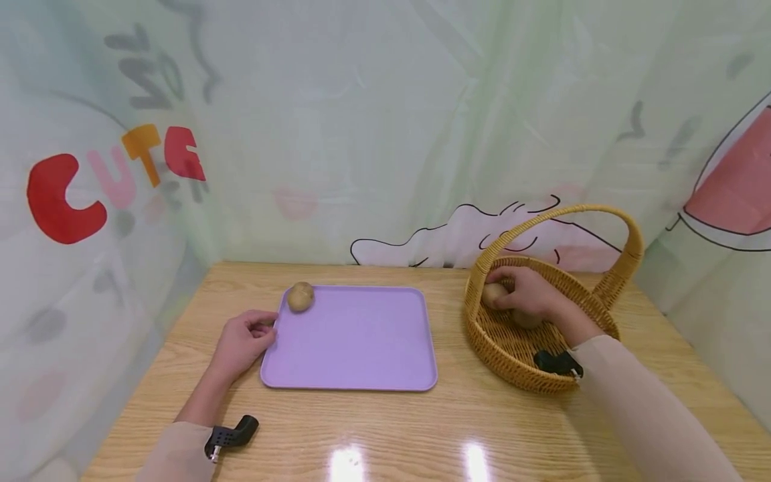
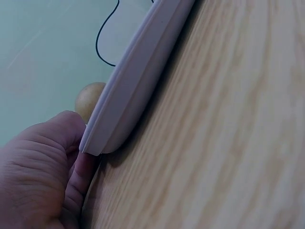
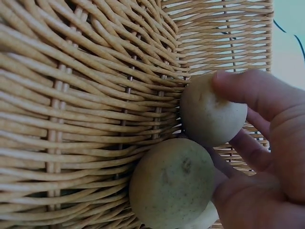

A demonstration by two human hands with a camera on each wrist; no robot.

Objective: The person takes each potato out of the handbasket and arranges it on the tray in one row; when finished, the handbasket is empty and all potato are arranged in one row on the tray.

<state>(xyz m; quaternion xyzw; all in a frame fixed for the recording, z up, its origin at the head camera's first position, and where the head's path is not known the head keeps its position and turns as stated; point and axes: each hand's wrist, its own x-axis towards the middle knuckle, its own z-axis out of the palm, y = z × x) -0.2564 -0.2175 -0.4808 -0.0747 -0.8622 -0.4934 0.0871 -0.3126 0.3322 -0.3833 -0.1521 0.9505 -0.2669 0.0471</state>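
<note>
Inside the wicker basket (image 1: pixel 506 371), my right hand (image 1: pixel 530 292) grips a potato (image 1: pixel 494 294). The right wrist view has a fingertip on top of that pale potato (image 3: pixel 212 112), with other fingers behind it. Another potato (image 3: pixel 171 183) lies beside it near the palm, and part of a further one peeks out below. My left hand (image 1: pixel 245 340) pinches the left rim of a purple tray (image 1: pixel 355 341); the tray's edge (image 2: pixel 126 100) passes between its fingers in the left wrist view. At the tray's back left corner sits one potato (image 1: pixel 300 296), partly hidden by the rim in the left wrist view.
The basket's tall arched handle (image 1: pixel 572 209) rises over the right forearm's side of the table. Wooden tabletop (image 1: pixel 385 428) runs in front of the tray and between tray and basket. A printed curtain (image 1: pixel 337 134) hangs right behind the table's back edge.
</note>
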